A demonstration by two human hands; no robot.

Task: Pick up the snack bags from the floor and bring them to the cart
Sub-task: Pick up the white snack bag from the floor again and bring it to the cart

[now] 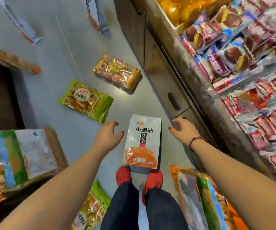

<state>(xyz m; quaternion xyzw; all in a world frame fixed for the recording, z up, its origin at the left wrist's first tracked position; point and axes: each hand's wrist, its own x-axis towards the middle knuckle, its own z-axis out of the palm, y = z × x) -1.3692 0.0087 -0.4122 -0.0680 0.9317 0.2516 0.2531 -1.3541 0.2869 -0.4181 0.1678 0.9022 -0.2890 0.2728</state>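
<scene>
White snack bag (142,141) lies on grey floor (64,52) at frame centre, open left hand (108,136) and open right hand (183,130) flanking, neither touching. Two more bags beyond: green (86,101), orange (117,73). Shelf (188,77) edges right.

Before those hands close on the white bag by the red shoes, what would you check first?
1. White snack bag lies flat between the hands: ok.
2. Left hand open, empty: ok.
3. Right hand open, empty: ok.
4. Nothing lies on the bag: ok.
5. Red shoes off the bag: cannot tell, the toes reach its near edge.
6. Cart in sight for drop-off: cannot tell.
</scene>
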